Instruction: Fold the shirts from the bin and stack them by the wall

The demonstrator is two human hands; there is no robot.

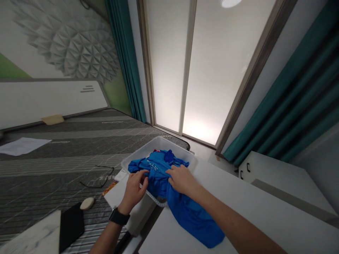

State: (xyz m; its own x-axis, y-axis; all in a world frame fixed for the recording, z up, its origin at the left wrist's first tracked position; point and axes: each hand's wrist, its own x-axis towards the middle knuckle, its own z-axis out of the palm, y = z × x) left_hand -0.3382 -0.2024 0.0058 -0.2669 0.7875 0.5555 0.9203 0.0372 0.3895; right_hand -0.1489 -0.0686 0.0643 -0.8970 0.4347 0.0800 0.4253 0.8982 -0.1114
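A bright blue garment (158, 178) with small white print lies bunched in a translucent plastic bin (182, 152). Part of the blue cloth hangs over the near rim and spreads onto a white surface, under my right forearm. My right hand (181, 179) is closed on a fold of this garment at the bin's right side. At the left rim, my left hand (135, 188), with a dark watch on its wrist, touches the cloth with bent fingers, thumb apart from them. A darker blue bunch of cloth (168, 156) and a bit of red show at the back.
On the grey patterned bed cover to the left lie glasses (102, 180), a pale rounded object (87, 203), a black flat item (71, 225) and paper sheets (23, 145). A white cabinet (286, 176) stands at right. Frosted sliding doors (209, 77) are behind.
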